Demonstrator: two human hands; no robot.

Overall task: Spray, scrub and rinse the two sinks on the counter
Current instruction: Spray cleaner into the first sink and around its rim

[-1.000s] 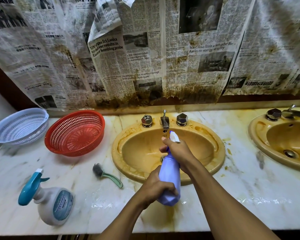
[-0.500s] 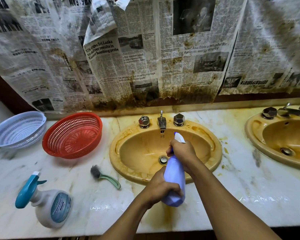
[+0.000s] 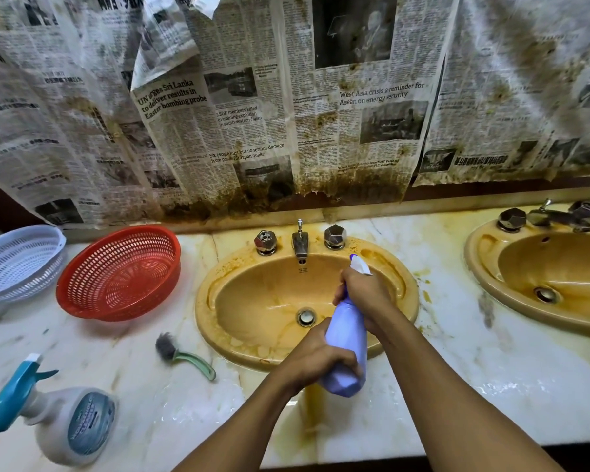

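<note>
Compared with a second ago, the lilac plastic spray bottle (image 3: 346, 349) has shifted rightward above the stained yellow oval sink (image 3: 249, 301) mid-desk, left hand (image 3: 315, 361) gripping its base and right hand (image 3: 363, 289) its trigger neck, so spraying seems ongoing.

Brush (image 3: 184, 354), red basket (image 3: 120, 272) crowd counter left of sink (image 3: 218, 291).

Newspaper (image 3: 239, 107) headlines "UN urges Sri Lanka to deliver results in Easter bombing probe", "West Asia crisis a reminder for Asean on energy security", spray bottle label (image 3: 90, 424) blurred
</note>
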